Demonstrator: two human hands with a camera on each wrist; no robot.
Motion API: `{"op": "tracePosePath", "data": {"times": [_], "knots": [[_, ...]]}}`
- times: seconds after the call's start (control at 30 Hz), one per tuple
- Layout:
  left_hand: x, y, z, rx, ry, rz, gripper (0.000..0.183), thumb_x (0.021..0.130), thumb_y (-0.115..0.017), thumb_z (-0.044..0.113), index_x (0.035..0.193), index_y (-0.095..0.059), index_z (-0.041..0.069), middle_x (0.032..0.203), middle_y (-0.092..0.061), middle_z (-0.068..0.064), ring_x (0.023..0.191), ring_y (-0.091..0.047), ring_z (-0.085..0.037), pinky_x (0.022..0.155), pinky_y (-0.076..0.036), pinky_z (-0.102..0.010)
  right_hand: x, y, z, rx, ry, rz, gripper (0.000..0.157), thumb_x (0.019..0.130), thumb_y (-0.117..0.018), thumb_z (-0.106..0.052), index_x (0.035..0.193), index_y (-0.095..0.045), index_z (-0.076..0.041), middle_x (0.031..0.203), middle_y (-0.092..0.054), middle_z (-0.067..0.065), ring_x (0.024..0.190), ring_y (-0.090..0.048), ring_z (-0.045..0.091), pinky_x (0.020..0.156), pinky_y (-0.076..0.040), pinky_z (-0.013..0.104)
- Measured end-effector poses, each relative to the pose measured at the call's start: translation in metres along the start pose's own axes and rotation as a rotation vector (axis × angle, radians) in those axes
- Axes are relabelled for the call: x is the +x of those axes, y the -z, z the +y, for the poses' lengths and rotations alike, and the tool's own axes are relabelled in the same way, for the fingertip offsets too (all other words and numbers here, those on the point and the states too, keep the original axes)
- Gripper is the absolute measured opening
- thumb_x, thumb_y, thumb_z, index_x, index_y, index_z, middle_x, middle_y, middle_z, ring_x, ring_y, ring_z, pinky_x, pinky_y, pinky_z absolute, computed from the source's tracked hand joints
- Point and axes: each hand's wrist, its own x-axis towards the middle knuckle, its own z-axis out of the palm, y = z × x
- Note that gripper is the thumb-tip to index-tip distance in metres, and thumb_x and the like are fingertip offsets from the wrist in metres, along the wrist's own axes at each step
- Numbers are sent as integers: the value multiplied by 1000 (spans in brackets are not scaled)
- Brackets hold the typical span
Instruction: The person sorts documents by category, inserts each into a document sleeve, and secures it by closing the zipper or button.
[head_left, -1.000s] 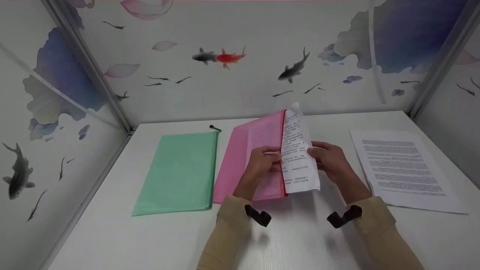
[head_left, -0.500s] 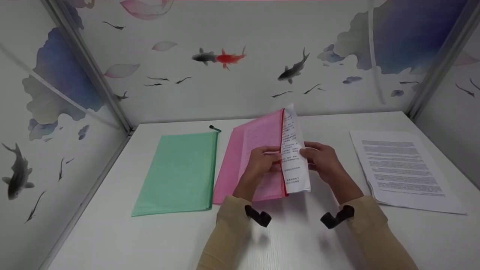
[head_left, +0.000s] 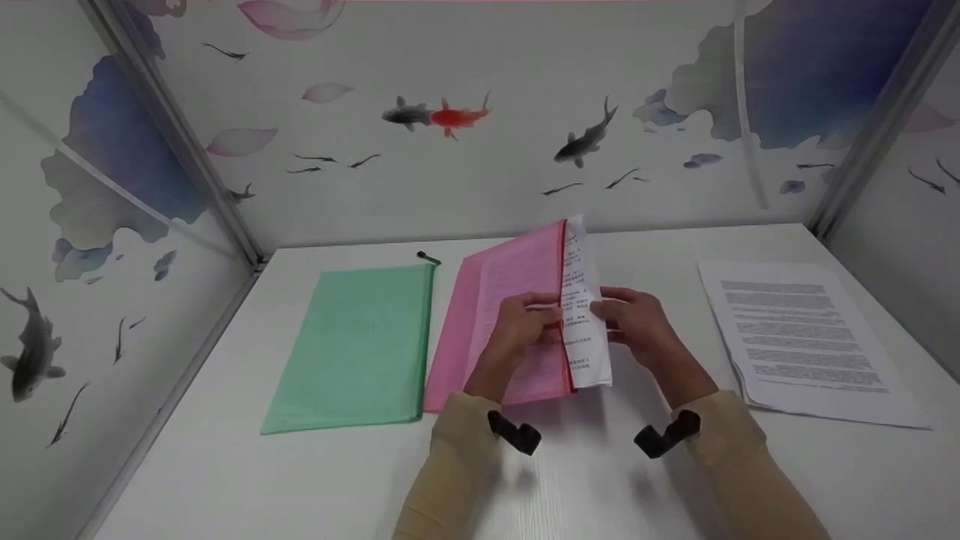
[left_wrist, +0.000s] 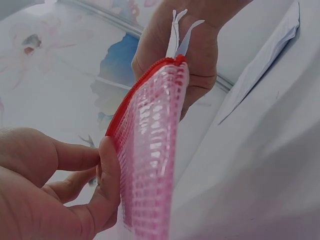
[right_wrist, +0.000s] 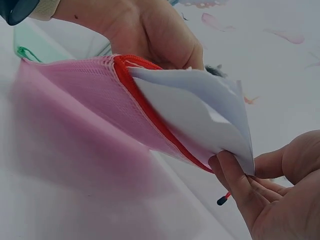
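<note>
A pink mesh zipper pouch [head_left: 517,277] is tilted up off the table, its red zipper edge [right_wrist: 142,102] facing right and parted. Printed paper sheets [head_left: 585,330] lie partly inside it, a narrow strip sticking out past the zipper. My left hand [head_left: 523,322] pinches the pouch at the zipper edge between thumb and fingers, as the left wrist view also shows. With thumb in front and fingers behind, my right hand [head_left: 634,319] pinches the sheets' outer edge. In the right wrist view the sheets [right_wrist: 200,107] fan slightly apart at the opening.
A green zipper pouch [head_left: 352,345] lies flat on the left of the white table [head_left: 525,480], its dark zipper pull [head_left: 427,258] at the far corner. On the right lies a stack of printed paper [head_left: 814,345]. Patterned walls [head_left: 480,172] enclose the back and sides.
My right hand has moved left with the sheets, and less of the paper now sticks out of the pink pouch. My left hand has stayed in place on the zipper edge.
</note>
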Motion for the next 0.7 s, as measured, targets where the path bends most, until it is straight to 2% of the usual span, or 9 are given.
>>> {"op": "tracePosePath", "data": {"times": [0.2, 0.7], "knots": [[-2, 0, -1, -7, -20, -29, 25, 91, -71, 13, 116, -73, 16, 102, -75, -4, 81, -74, -21, 73, -61, -28, 1, -3, 1, -1, 13, -12, 55, 100, -60, -24, 149, -45, -8, 132, -62, 16, 98, -69, 18, 83, -59, 25], [-3, 0, 0, 23, -31, -28, 23, 90, -72, 13, 113, -74, 15, 100, -75, -4, 82, -71, -21, 74, -60, -29, 3, -15, -3, -1, 30, -39, 54, 99, -61, -21, 148, -44, -3, 132, -61, 18, 94, -69, 15, 82, -60, 25]]}}
